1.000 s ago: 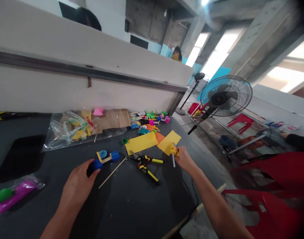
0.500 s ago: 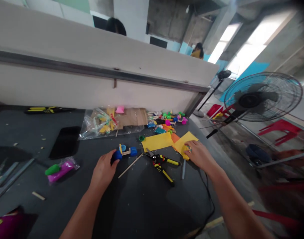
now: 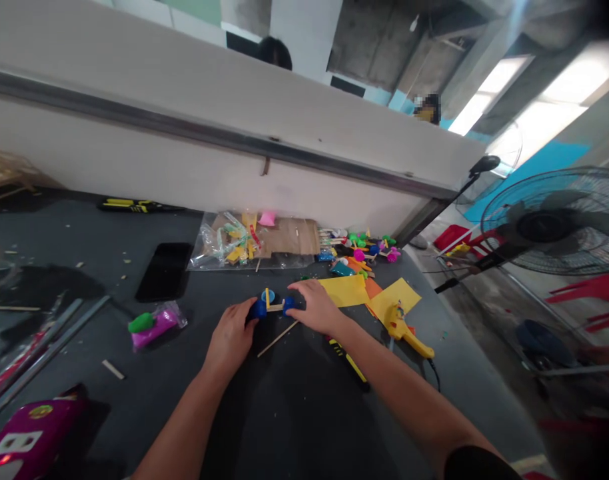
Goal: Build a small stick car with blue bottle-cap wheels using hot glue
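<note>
A small craft model (image 3: 275,307) lies on the dark table, with blue parts at both ends, a pale wooden stick between them, a light-blue round piece and an upright yellow stick. My left hand (image 3: 230,333) pinches its left blue end between thumb and fingers. At the right blue end, the thumb and fingers of my right hand (image 3: 318,308) close around it. Just in front lies a thin wooden stick (image 3: 277,339). Under my right forearm are yellow-and-black cutters (image 3: 353,365), mostly hidden. A yellow glue gun (image 3: 409,339) rests to the right, partly over yellow paper (image 3: 397,299).
Behind the model are a plastic bag of craft pieces (image 3: 204,250) and a pile of colourful small parts (image 3: 362,252). A phone (image 3: 164,272), a purple packet with a green lump (image 3: 157,327) and metal strips (image 3: 49,357) lie left. A fan (image 3: 542,227) stands beyond the right edge.
My right hand has let go of the glue gun and moved left onto the model's right end. My left hand stays on the left end. The view has shifted left.
</note>
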Available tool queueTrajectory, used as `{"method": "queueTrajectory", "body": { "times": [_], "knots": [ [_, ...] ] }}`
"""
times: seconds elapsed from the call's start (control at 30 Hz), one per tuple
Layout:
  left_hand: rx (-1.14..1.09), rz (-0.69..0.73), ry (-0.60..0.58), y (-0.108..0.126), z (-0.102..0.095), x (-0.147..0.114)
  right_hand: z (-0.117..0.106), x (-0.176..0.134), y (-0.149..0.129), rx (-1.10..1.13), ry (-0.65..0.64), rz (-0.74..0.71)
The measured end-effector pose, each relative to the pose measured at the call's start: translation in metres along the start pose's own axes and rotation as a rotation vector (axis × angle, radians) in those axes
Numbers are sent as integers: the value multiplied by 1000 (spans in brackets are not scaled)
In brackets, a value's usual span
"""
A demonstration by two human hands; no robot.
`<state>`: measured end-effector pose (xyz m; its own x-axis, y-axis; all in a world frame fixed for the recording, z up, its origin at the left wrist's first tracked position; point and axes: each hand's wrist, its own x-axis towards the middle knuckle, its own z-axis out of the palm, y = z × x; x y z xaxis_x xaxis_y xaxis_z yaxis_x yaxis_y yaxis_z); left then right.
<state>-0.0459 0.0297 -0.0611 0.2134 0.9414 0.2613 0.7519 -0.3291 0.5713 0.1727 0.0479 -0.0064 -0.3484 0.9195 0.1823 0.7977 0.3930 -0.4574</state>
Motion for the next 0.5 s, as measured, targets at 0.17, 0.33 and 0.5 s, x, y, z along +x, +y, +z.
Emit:
{"method": "queueTrajectory", "body": {
  "times": [0.17,0.33,0.5],
  "knots": [
    [6,-40,13,3,0,0,12,-1,2,-43,-82,26],
    [38,-48,51,3,1,0,22,-4,-1,-16,-36,69],
    [34,-63,56,1,3,1,30,-6,-10,13,9,148]
  ]
}}
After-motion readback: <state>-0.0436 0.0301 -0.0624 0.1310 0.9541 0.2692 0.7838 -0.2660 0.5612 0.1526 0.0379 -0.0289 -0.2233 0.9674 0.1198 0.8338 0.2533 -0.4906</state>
